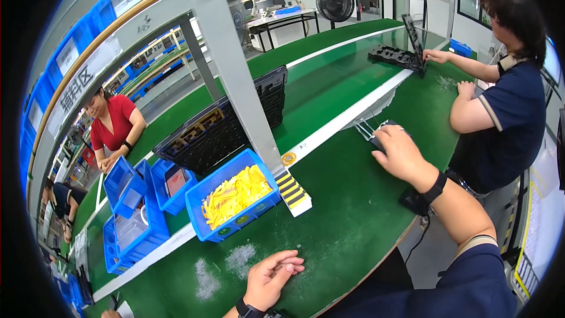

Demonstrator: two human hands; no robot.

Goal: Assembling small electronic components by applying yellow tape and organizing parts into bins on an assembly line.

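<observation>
My left hand (272,278) rests on the green table near its front edge, fingers curled loosely together, and nothing shows in them. Close by lie two patches of small clear-white bits (240,259). Farther right, my right hand (401,154) reaches across the table, its fingers closed over a dark object with thin silver metal prongs (366,129). The hand covers most of that object, so its kind cannot be made out. A sheet of clear plastic (381,103) lies just beyond it.
A blue bin (203,217) of yellow strips (236,195) stands left of a grey post (238,65). Behind it leans a black moulded tray (206,135). More blue bins (154,241) sit at left. A co-worker (500,100) at right handles another black tray (395,56); another person (118,121) is across.
</observation>
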